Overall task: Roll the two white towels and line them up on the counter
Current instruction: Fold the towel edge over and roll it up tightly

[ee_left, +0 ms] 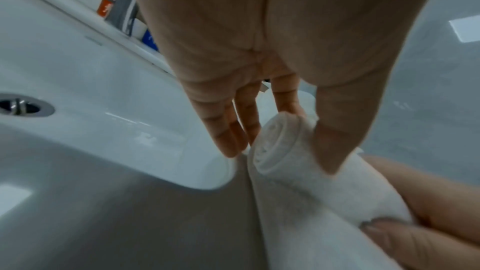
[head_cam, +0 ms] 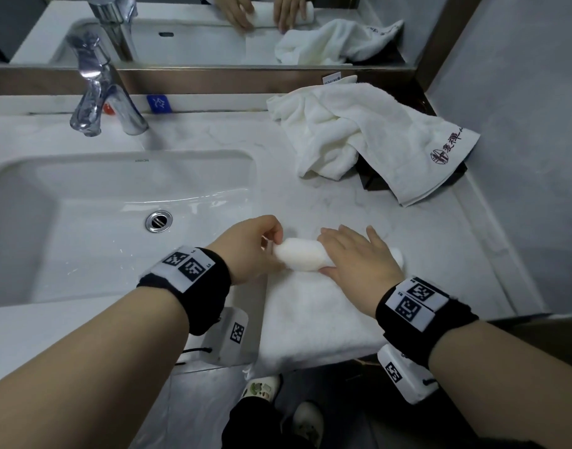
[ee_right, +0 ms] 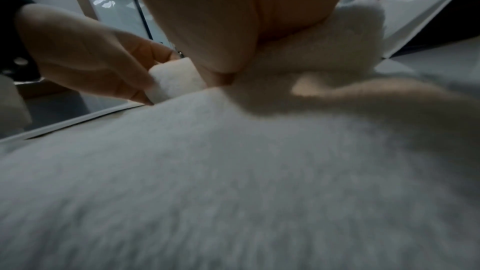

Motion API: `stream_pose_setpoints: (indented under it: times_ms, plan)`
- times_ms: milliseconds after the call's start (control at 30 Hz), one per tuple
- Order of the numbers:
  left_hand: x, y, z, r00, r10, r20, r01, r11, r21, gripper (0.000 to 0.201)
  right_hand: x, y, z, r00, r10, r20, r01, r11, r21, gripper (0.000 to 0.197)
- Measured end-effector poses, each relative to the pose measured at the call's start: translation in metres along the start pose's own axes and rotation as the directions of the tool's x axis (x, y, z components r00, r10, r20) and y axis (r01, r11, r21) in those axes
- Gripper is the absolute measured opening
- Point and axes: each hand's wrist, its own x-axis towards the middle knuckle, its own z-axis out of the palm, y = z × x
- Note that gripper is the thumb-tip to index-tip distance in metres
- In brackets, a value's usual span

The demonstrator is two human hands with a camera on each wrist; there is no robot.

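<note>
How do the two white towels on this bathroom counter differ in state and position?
The near towel lies flat and partly rolled, with the left hand and right hand on its roll; the far towel lies crumpled and untouched by the mirror. The far towel shows a dark printed logo; the near towel shows none. Both are white terry.

Cool, even overhead light fills the head view, bright on the surface [head_cam: 213, 137] and throwing streaks of glare across the sink basin [head_cam: 122, 196] and the chrome faucet [head_cam: 96, 102]. Shadows are soft and faint. Straight lines bow toward the frame edges. Both wrist views are dimmer and grainy; the towel [ee_right: 233, 182] fills the right wrist view as a blur, and the left hand [ee_left: 272, 48] looms close and soft.
</note>
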Motion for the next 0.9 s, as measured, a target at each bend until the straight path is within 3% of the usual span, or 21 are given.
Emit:
stream_pose_setpoints:
  times_ms: [100, 167, 433, 567, 900]
  plan:
    - [-0.004, -0.006, -0.003, 0.999, -0.045, 0.028, 0.049, 0.983, -0.175, 0.021, -0.005, -0.003, 0.004, 1.000, 0.004, -0.022, -0.004, 0.999, -0.041, 0.051]
    - [-0.005, -0.008, -0.003, 0.995, -0.071, 0.069, 0.085, 0.973, -0.214, 0.025, -0.008, -0.005, 0.005, 0.999, 0.003, -0.032, -0.005, 0.998, -0.061, 0.052]
    - [-0.005, -0.006, 0.000, 0.993, -0.062, 0.102, 0.065, 0.998, -0.026, 0.032, -0.021, -0.009, 0.005, 0.999, -0.010, -0.036, 0.007, 0.996, -0.088, 0.059]
    - [-0.008, -0.005, 0.003, 0.996, -0.039, 0.078, 0.037, 0.999, 0.024, 0.036, -0.032, -0.010, 0.005, 0.999, -0.030, -0.035, 0.029, 0.999, -0.032, 0.067]
    - [-0.021, -0.005, 0.014, 0.997, -0.039, -0.063, 0.040, 0.999, 0.017, 0.033, -0.032, -0.007, 0.004, 0.993, 0.066, -0.101, -0.031, 0.949, 0.314, 0.045]
